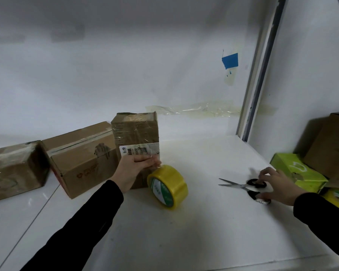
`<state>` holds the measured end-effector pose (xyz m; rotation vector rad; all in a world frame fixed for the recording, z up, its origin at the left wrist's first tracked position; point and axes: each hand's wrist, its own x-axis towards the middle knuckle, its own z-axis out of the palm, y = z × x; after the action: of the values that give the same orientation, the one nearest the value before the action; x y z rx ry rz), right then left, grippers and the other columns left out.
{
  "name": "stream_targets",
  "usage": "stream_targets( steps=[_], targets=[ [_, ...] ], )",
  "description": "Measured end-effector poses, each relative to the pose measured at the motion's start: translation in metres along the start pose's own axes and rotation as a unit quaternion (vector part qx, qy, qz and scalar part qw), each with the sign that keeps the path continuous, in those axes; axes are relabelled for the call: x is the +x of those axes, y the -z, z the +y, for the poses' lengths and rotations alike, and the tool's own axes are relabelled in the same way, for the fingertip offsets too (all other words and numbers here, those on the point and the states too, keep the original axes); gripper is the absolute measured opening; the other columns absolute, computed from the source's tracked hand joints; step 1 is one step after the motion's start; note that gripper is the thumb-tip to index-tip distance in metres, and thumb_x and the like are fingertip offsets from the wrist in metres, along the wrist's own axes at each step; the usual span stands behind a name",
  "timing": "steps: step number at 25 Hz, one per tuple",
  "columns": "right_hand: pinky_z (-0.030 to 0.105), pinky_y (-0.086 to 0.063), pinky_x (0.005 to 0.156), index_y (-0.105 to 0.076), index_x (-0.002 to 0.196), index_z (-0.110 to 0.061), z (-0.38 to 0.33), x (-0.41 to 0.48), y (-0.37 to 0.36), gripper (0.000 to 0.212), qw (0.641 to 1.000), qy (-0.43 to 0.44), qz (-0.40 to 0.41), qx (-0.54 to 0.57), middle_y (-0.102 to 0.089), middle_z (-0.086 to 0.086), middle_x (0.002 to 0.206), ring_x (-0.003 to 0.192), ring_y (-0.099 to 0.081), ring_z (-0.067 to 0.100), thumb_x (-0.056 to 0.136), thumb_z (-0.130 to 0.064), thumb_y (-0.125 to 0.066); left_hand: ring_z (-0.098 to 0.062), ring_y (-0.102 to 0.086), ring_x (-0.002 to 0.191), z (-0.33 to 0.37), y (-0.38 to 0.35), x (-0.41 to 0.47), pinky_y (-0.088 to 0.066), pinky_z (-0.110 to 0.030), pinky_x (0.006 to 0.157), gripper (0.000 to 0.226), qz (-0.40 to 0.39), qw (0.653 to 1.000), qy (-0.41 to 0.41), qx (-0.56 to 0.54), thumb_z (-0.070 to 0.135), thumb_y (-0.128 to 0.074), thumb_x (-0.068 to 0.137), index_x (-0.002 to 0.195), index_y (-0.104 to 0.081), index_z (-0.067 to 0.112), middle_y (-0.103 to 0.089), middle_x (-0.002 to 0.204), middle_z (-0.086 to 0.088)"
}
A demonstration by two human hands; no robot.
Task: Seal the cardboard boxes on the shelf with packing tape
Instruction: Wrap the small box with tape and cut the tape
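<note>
Black sleeves are seen nearest the camera, one at each lower corner; both reach onto the white shelf (204, 222), the largest surface in view. Three taped cardboard boxes are lined along its left rear: a low left box (14, 169), a middle box (82, 161) and an upright box (137, 133) bearing a printed label. A brown box (333, 145) is stacked at the right edge above a green box (299, 171); all boxes appear closed, so contents cannot be determined.

The upright box is steadied by the left hand (133, 167), whose fingers are pressed flat against its labelled face. A yellow tape roll (168, 186) stands on edge just beside that box, seemingly tethered by a clear strip under the fingers. The scissors (245, 187) lie with blades apart; the right hand (276, 186) is laid on the black loops, fingers closing round them, though a firm grasp cannot be confirmed.

Probable faults: the roll may topple or roll off if the strip is cut without support; the strip may wrinkle or fold onto itself if tension is lost; the box may tip if pressed unevenly.
</note>
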<state>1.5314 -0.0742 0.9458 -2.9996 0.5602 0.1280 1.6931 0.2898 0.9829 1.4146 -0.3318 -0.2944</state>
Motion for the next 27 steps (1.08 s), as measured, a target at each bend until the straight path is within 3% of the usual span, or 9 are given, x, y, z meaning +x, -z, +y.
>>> stream_targets(
  steps=[3, 7, 8, 10, 11, 13, 19, 23, 27],
  targets=[
    [0.023, -0.035, 0.082, -0.041, 0.087, -0.034, -0.001, 0.002, 0.007, 0.027, 0.998, 0.024, -0.048, -0.037, -0.043, -0.004, 0.104, 0.099, -0.042, 0.015, 0.081, -0.046, -0.065, -0.020, -0.068, 0.086, -0.004, -0.003, -0.003, -0.057, -0.022, 0.074, 0.026, 0.015, 1.000, -0.003, -0.017, 0.000, -0.069, 0.070, 0.096, -0.069, -0.001, -0.071, 0.094, -0.012],
    [0.015, -0.039, 0.063, -0.057, 0.082, -0.021, -0.012, -0.005, 0.046, 0.046, 0.994, 0.040, -0.096, 0.035, -0.063, -0.007, 0.080, 0.070, -0.053, 0.003, 0.068, -0.065, -0.062, -0.016, -0.069, 0.083, -0.008, -0.002, -0.005, -0.054, -0.019, 0.070, 0.020, 0.013, 1.000, 0.003, -0.024, -0.002, -0.069, 0.071, 0.090, -0.070, 0.003, -0.072, 0.090, -0.009],
    [0.014, -0.040, 0.060, -0.060, 0.079, -0.019, -0.019, -0.005, 0.061, 0.042, 0.989, 0.065, -0.091, 0.093, -0.064, -0.006, 0.073, 0.063, -0.054, 0.002, 0.070, -0.060, -0.065, -0.015, -0.070, 0.078, -0.008, -0.002, -0.005, -0.055, -0.018, 0.068, 0.018, 0.015, 0.999, 0.003, -0.028, -0.003, -0.066, 0.074, 0.091, -0.070, 0.002, -0.073, 0.085, -0.007],
    [0.015, -0.039, 0.056, -0.063, 0.080, -0.015, -0.042, -0.005, 0.097, 0.010, 0.963, 0.112, -0.113, 0.218, -0.065, 0.000, 0.070, 0.055, -0.050, 0.003, 0.086, -0.023, -0.063, -0.016, -0.070, 0.073, -0.007, 0.001, -0.005, -0.056, -0.020, 0.068, 0.017, 0.014, 0.999, 0.004, -0.032, -0.004, -0.062, 0.079, 0.095, -0.067, -0.003, -0.073, 0.078, -0.007],
    [0.019, -0.040, 0.055, -0.063, 0.081, -0.012, -0.055, -0.005, 0.114, 0.010, 0.945, 0.145, -0.125, 0.266, -0.064, 0.003, 0.069, 0.057, -0.049, 0.007, 0.088, -0.007, -0.059, -0.017, -0.070, 0.072, -0.005, 0.002, -0.005, -0.057, -0.021, 0.068, 0.016, 0.011, 0.999, 0.012, -0.039, -0.005, -0.060, 0.081, 0.096, -0.066, -0.006, -0.073, 0.077, -0.008],
    [0.023, -0.037, 0.058, -0.058, 0.080, -0.007, -0.086, -0.008, 0.143, 0.014, 0.918, 0.207, -0.166, 0.296, -0.064, -0.001, 0.066, 0.060, -0.049, 0.010, 0.087, 0.004, -0.056, -0.017, -0.071, 0.069, 0.000, 0.006, -0.007, -0.057, -0.020, 0.064, 0.014, 0.001, 0.998, 0.035, -0.052, -0.006, -0.057, 0.083, 0.094, -0.066, -0.006, -0.073, 0.076, -0.010],
    [0.025, -0.030, 0.060, -0.052, 0.085, -0.013, -0.156, 0.008, 0.137, 0.023, 0.930, 0.215, -0.235, 0.182, -0.064, -0.021, 0.061, 0.058, -0.037, 0.008, 0.082, -0.028, -0.069, -0.015, -0.070, 0.061, 0.004, 0.014, -0.012, -0.057, -0.019, 0.059, 0.012, 0.006, 0.997, 0.055, -0.053, -0.008, -0.057, 0.082, 0.087, -0.067, -0.003, -0.073, 0.071, -0.011],
    [0.023, -0.028, 0.057, -0.054, 0.091, -0.011, -0.171, 0.024, 0.124, 0.014, 0.925, 0.192, -0.258, 0.201, -0.066, -0.022, 0.064, 0.069, -0.029, 0.020, 0.090, -0.024, -0.059, -0.020, -0.071, 0.069, 0.002, 0.011, -0.013, -0.058, -0.022, 0.064, 0.013, -0.002, 0.999, 0.020, -0.045, -0.002, -0.057, 0.082, 0.091, -0.067, -0.004, -0.074, 0.081, -0.015],
    [0.023, -0.029, 0.056, -0.057, 0.091, -0.010, -0.174, 0.035, 0.119, 0.016, 0.922, 0.206, -0.248, 0.215, -0.070, -0.015, 0.079, 0.063, -0.034, 0.016, 0.086, -0.024, -0.062, -0.022, -0.072, 0.076, 0.003, 0.010, -0.010, -0.058, -0.024, 0.069, 0.018, -0.002, 0.999, 0.010, -0.030, 0.005, -0.055, 0.088, 0.098, -0.068, -0.002, -0.074, 0.089, -0.013]
  ],
)
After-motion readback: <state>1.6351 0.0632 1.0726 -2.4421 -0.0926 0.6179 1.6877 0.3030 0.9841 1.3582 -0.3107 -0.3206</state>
